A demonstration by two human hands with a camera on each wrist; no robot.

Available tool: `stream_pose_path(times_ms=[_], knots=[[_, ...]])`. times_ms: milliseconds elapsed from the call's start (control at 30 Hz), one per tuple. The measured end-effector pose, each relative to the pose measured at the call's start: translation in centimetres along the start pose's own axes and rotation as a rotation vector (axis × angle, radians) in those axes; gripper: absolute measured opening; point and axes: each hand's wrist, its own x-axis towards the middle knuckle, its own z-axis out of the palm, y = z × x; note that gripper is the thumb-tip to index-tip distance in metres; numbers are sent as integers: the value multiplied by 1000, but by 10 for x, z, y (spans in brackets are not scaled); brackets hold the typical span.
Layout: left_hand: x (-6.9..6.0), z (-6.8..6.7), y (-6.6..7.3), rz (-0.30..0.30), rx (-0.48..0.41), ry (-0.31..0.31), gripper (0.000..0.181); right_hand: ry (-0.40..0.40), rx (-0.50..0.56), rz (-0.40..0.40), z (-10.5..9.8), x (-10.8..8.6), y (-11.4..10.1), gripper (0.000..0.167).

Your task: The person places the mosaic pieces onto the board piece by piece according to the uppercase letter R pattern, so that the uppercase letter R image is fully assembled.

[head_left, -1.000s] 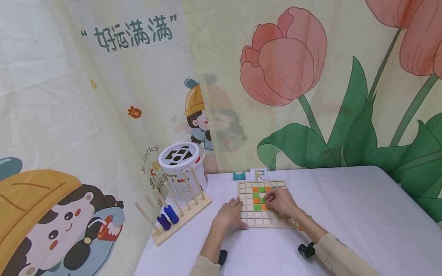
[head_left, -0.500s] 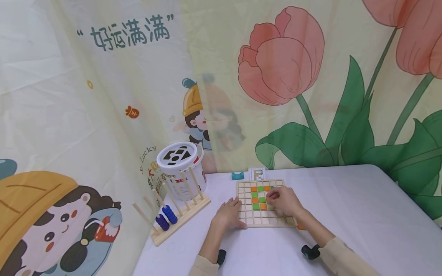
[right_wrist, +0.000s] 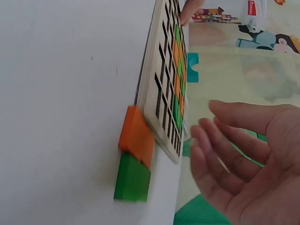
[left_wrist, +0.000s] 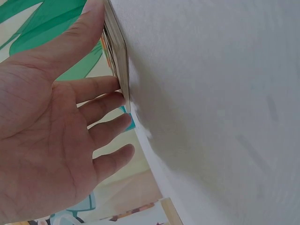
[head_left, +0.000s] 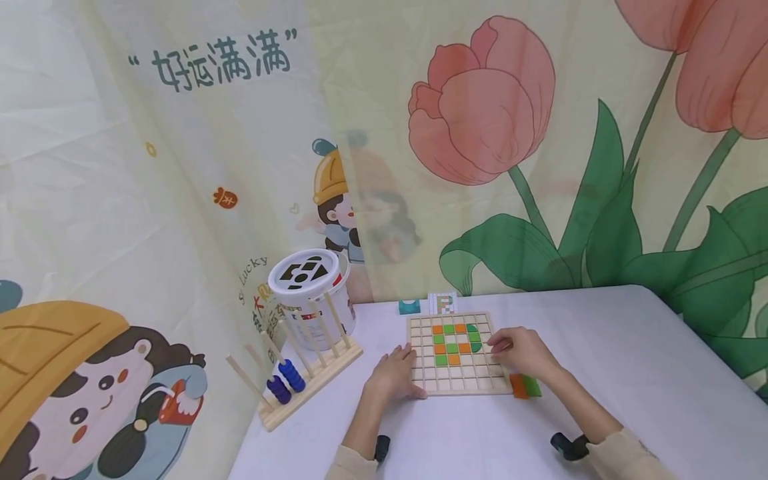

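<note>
A wooden grid board (head_left: 474, 384) lies on the table with square orange and green tiles (head_left: 451, 348) set in several of its cells. Two rounded dark green pieces (head_left: 476, 347) sit at the pattern's right side. My left hand (head_left: 391, 375) rests along the board's left edge, thumb and fingertips touching it, palm bare in the left wrist view. Just over the board's right edge hovers my right hand (head_left: 525, 351), its fingers loosely curled around nothing in the right wrist view. By the board's near right corner are an orange block (right_wrist: 137, 136) and a green block (right_wrist: 132, 179).
Behind the board lie a patterned card (head_left: 443, 303) and a teal piece (head_left: 410, 307). At the left stands a wooden peg rack (head_left: 321, 387) with blue beads (head_left: 292, 375), and a white bucket (head_left: 309, 297) with a shape-cut lid stands behind it.
My right hand has moved right, off the tile pattern, uncovering an orange tile and the rounded green pieces. Its fingers have loosened. The left hand stays at the board's edge.
</note>
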Motion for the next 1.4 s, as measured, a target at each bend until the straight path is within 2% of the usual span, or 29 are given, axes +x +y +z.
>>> stream_pose_path(times_ms=[267, 467, 867, 1133, 1267, 1400], knots=[[0, 0, -1, 1, 5, 2, 94, -95, -70, 63, -18, -13, 20, 27], [1, 0, 0, 6, 21, 0, 94, -144, -124, 80, -21, -20, 30, 36], [0, 1, -1, 5, 9, 8, 94, -115, -89, 37, -10, -23, 33, 27], [1, 0, 1, 3, 10, 10, 95, -70, -66, 28, -10, -22, 32, 29], [1, 0, 0, 4, 12, 16, 94, -45, -26, 33, -13, -17, 30, 28], [1, 0, 0, 1, 4, 11, 94, -55, 54, 47, -12, -9, 23, 25]])
